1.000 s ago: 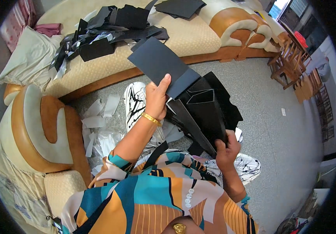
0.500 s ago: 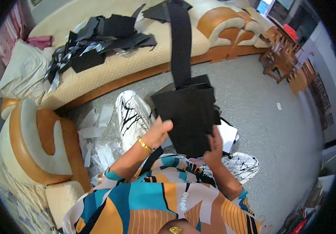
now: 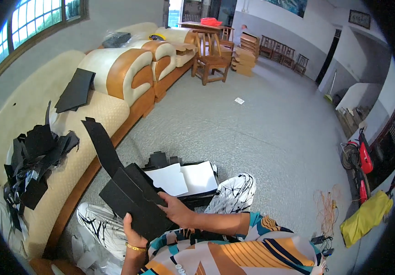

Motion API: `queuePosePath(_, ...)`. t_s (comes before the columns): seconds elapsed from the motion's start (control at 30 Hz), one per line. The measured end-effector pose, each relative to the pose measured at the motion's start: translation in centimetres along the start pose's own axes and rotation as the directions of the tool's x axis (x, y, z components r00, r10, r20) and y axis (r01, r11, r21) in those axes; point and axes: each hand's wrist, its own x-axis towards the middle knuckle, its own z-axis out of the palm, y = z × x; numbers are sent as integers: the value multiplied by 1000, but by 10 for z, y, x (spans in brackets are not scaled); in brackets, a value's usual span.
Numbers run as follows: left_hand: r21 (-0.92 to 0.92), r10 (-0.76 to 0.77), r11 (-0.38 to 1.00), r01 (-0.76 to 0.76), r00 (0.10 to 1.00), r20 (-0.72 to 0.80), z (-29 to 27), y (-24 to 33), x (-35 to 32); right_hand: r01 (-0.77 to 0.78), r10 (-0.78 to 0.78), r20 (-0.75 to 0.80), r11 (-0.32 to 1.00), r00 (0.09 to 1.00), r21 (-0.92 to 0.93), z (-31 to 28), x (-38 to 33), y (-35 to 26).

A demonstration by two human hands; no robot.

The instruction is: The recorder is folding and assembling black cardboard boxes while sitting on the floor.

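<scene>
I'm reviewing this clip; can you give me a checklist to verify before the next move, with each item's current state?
1. Left hand on the stack of flat black pieces: ok, thumb against the lower left side.
2. Right hand on the stack: ok, at its right edge.
3. Stack edges flush: not ok; pieces fan apart and a long black strip juts out at the top.
4. Strip clear of the sofa: cannot tell; they overlap in this view.
5. White sheets beyond the right hand untouched by it: ok, they lie apart from it.
</scene>
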Motion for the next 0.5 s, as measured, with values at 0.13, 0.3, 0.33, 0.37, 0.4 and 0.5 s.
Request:
queuePosePath(0.13,-100,-5,995,1,999,-33,-3,19,0,-140,110,105,928,988,345,-6,-7,-58)
queuePosePath(0.3,-209,17,977,-39,994,-106,-9,27,-12,-340,247,262,844,933,415,-22,-9,-71)
queuePosePath(0.33,-169,15,985,-31,995,-96,-9,30,-17,-346,251,268,843,930,412,-26,-7,-62)
queuePosePath(0.37,-127,8,992,-18,996,-83,-10,31,-20,-299,252,193,912,948,281,-31,-4,-49)
queuePosePath(0.4,-127,8,992,-19,996,-86,-12,32,-24,-254,239,119,957,964,140,-33,-4,-41)
queuePosePath(0.5,-129,8,991,-22,994,-107,-17,34,-25,-306,287,150,943,946,128,-29,-9,-41)
